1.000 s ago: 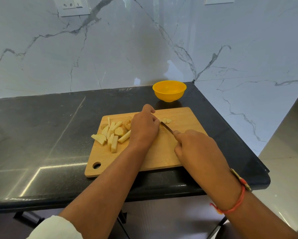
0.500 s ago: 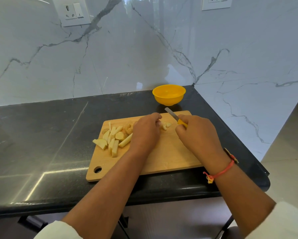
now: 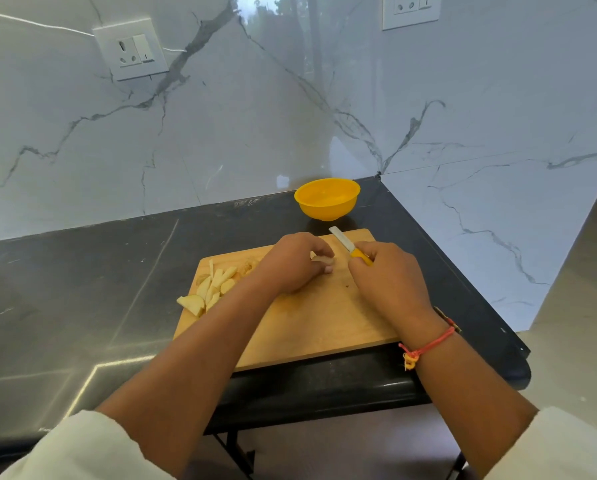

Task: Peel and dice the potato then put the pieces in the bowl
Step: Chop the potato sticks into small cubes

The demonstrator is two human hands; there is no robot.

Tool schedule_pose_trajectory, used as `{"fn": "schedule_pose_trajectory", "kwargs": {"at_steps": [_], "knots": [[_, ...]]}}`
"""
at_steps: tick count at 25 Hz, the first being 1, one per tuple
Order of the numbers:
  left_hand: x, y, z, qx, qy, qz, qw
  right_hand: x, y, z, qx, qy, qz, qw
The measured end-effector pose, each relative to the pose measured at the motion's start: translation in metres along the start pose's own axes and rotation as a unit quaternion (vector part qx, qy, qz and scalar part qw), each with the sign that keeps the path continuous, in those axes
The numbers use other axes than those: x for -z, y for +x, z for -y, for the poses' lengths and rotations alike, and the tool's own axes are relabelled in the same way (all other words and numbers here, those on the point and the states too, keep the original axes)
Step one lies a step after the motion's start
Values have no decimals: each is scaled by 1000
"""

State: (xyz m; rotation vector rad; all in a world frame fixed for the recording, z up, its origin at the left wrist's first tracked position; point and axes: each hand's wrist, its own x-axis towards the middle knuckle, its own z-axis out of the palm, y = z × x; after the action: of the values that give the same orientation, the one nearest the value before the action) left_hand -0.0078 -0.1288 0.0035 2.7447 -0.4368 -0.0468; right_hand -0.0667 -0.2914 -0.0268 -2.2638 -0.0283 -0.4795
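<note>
Standing at a dark worktop [image 3: 82,271] in front of a white marble wall [image 3: 290,116]. Gripping a small knife [image 3: 345,244] in the right hand [image 3: 387,275], with fingers clamped round the yellow handle and the pale blade pointing up and away toward a yellow bowl [image 3: 328,209]. Pinching a pale potato piece [image 3: 320,260] on a wooden cutting board [image 3: 324,323] with the left hand [image 3: 295,263], with fingers curled down over it, just left of the knife. Further left on the board, a heap of cut potato wedges [image 3: 214,289], reaching the board's left edge. Just past the board's far edge, near the wall corner, the bowl on the worktop. Round the right wrist, a red thread band [image 3: 428,344]. High on the wall, two white sockets [image 3: 131,50].
</note>
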Motion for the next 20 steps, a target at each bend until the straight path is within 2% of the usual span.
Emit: {"fn": "schedule_pose_trajectory", "kwargs": {"at_steps": [4,11,20], "knots": [[7,8,5,-2,-49,33,998,-2,1,-2,-6,-7,-6,1000],[9,11,1,-54,-37,68,996,-3,2,0,-8,-19,6,1000],[6,13,6,-56,-38,47,997,-3,0,2,-2,-38,16,999]]}}
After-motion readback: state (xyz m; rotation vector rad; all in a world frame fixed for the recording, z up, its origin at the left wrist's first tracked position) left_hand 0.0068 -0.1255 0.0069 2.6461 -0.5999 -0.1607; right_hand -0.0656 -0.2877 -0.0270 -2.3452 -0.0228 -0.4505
